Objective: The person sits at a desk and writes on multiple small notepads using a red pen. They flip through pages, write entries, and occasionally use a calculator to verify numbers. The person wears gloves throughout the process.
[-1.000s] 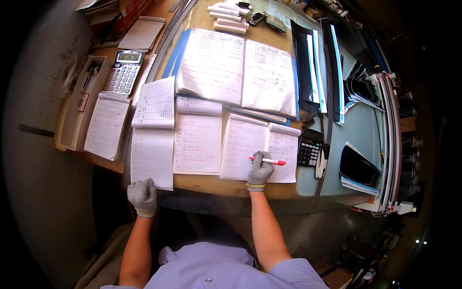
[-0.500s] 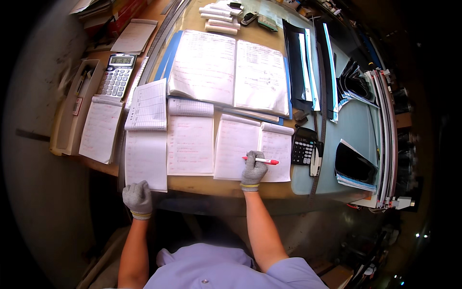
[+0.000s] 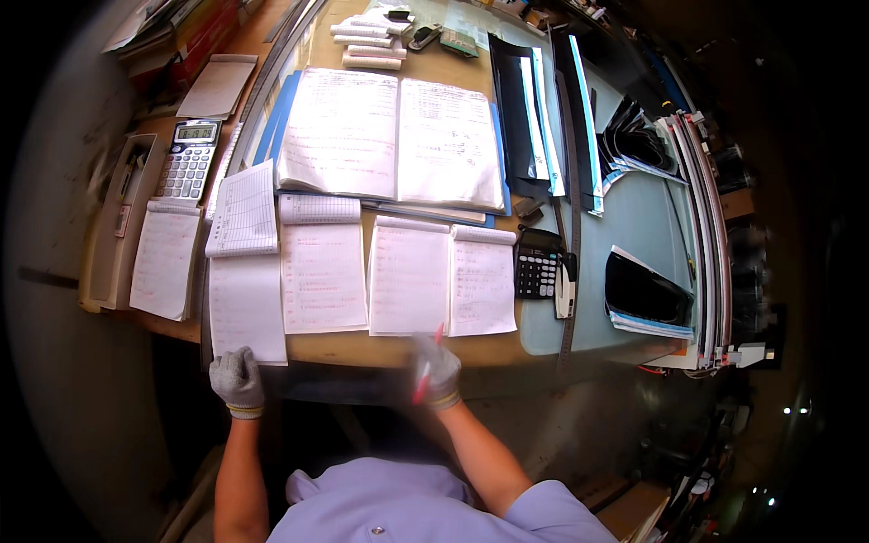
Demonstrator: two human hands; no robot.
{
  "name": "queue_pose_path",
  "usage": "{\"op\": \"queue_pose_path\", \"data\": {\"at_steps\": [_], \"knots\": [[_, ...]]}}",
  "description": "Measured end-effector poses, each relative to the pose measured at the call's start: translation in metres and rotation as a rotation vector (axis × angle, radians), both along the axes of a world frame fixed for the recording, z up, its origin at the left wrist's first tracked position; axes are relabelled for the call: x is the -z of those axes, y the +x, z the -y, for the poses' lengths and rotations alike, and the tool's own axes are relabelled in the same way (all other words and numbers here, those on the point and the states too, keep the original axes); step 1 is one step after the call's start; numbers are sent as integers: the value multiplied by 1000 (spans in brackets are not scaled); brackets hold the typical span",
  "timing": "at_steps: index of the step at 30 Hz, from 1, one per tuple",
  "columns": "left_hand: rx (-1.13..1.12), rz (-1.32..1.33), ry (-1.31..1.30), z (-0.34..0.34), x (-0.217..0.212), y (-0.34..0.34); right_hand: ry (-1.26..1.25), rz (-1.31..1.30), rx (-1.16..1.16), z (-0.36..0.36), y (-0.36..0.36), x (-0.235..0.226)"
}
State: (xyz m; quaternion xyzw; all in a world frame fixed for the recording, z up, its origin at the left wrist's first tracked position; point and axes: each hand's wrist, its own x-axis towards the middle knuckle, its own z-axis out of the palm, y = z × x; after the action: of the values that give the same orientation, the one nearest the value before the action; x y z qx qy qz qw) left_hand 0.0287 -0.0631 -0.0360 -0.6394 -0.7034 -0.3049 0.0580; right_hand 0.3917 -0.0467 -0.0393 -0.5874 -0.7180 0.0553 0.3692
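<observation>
My left hand (image 3: pixel 237 380), in a grey knit glove, is closed at the lower corner of the leftmost writing pad (image 3: pixel 246 303). Whatever its curled fingers may hold is hidden. That pad's top sheet is folded back, showing a ruled grid. Blurred by motion, my gloved right hand (image 3: pixel 440 371) grips a red and white pen (image 3: pixel 420 389) at the table's front edge, just below the third pad (image 3: pixel 409 281). Handwritten lines in red cover a second pad (image 3: pixel 324 276) and the rightmost pad (image 3: pixel 483 285). Behind them a thick ledger (image 3: pixel 339 136) lies open.
On the right are a black calculator (image 3: pixel 538 262), a white stapler-like tool (image 3: pixel 566 285) and black sheets with blue-white edges (image 3: pixel 647 290). To the left stand a silver calculator (image 3: pixel 188 161), another pad (image 3: pixel 166 258) and a long tray (image 3: pixel 113 240). Rolled papers (image 3: pixel 373 52) lie at the back.
My right hand has drawn back from the right-hand pads toward the table edge and left, the pen swinging from level to steep. My left hand stays by the leftmost pad. The whole view has shifted slightly.
</observation>
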Motion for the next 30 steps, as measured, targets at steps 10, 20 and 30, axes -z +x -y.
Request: {"op": "queue_pose_path", "data": {"at_steps": [10,20,30], "knots": [[-6,-1,29,2,10,-3,-48,123,490,55,127,17],[-27,23,0,-1,8,-2,-110,210,706,56,145,24],[-45,-2,-64,6,19,-9,-224,325,836,49,132,17]]}}
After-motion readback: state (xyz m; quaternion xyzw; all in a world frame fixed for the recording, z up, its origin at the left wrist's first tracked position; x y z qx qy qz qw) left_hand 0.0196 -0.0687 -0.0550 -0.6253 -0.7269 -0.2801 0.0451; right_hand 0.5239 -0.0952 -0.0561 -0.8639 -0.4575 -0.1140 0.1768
